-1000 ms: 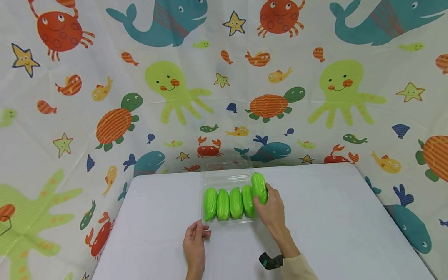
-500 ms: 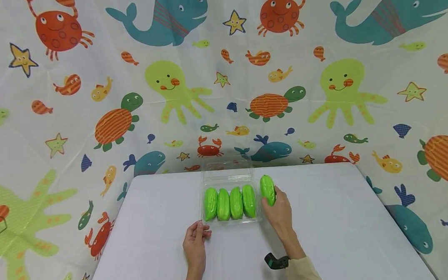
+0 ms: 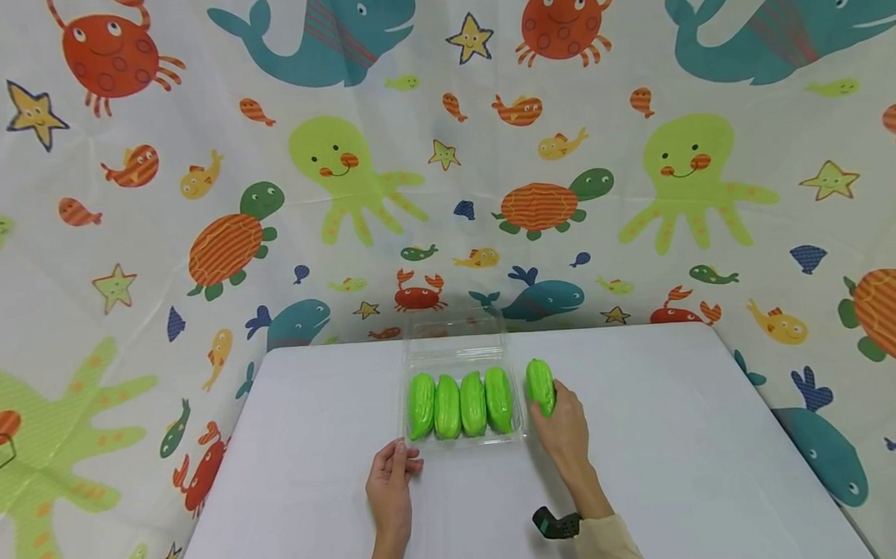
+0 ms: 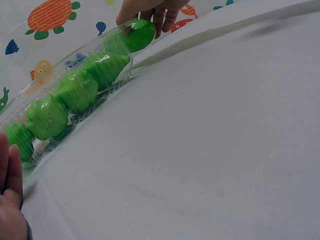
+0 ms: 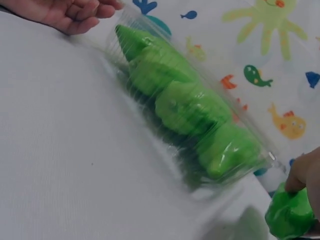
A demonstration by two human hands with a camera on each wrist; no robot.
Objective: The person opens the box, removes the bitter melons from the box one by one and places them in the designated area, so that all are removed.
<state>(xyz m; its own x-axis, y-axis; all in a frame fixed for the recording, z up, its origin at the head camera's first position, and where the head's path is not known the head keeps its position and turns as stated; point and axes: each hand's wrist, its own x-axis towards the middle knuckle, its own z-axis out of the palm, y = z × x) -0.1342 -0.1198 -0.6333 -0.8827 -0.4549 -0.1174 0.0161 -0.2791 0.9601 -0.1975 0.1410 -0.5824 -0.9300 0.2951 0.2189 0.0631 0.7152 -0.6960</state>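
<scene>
Heads up, a few bits are hard to read here. Your left hand (image 3: 389, 491) is mostly cut off in the left wrist view, only a sliver of fingers (image 4: 10, 172) at the frame edge. From the head camera it rests on the table with its fingertips at the near left corner of the clear tray (image 3: 407, 441); I can't tell whether they actually press the plastic or just sit against it. The fingers look relaxed, not wrapped around anything. In the right wrist view your right hand (image 5: 305, 175) is cropped at the edge too, and the green piece (image 5: 291, 215) under it is blurry and half out of frame.

The tray itself is see-through, so its walls are tough to trace; the open lid (image 3: 453, 328) behind it nearly vanishes against the sea-creature cloth (image 3: 116, 244). Inside the tray sit four green pieces (image 3: 460, 404) side by side in a row, packed close, each touching the next.

The fifth green piece (image 3: 540, 385) is outside the tray, just beside its right wall, over the white table (image 3: 688, 436). Your right hand (image 3: 562, 429) has its fingers curled around that piece from below and the right. Whether it touches the table, I can't make out.

Your two hands are apart, one at each end of the tray.
</scene>
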